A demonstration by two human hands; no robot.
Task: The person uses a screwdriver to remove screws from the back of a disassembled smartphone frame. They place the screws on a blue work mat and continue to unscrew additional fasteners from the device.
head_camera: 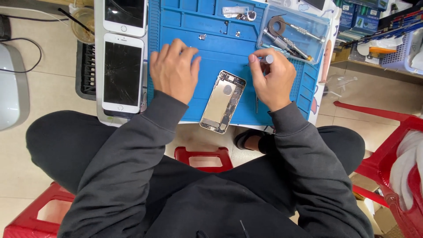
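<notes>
A person sits over a blue work mat (pixel 207 39) and looks down at two hands. The opened phone shell (pixel 223 101) lies on the mat between the hands, tilted, with its top end toward 1 o'clock. Its bottom end hangs a little over the near edge of the mat. The inside faces up, gold and shiny, with small dark parts along one side.

The right hand (pixel 274 79) is at 3 o'clock from the shell, just beside it. Its fingers are closed around a small screwdriver (pixel 265 59) with a round grey cap on top. The tip of the tool is hidden, so I cannot tell if it touches the shell.

The left hand (pixel 173 69) is at 9 o'clock from the shell, near it but not touching. It rests knuckles up on the mat with the fingers curled down. I cannot tell if it holds anything.

At 9 o'clock from the left hand lies a white phone with a cracked screen (pixel 123 73). A second white phone (pixel 124 16) lies at 12 o'clock from that one. At 1 o'clock from the right hand is a clear tray (pixel 317 42) with more screwdrivers (pixel 287 44) in it. Small metal bits (pixel 240 14) sit at the far edge of the mat. A red stool (pixel 203 158) shows below the mat.
</notes>
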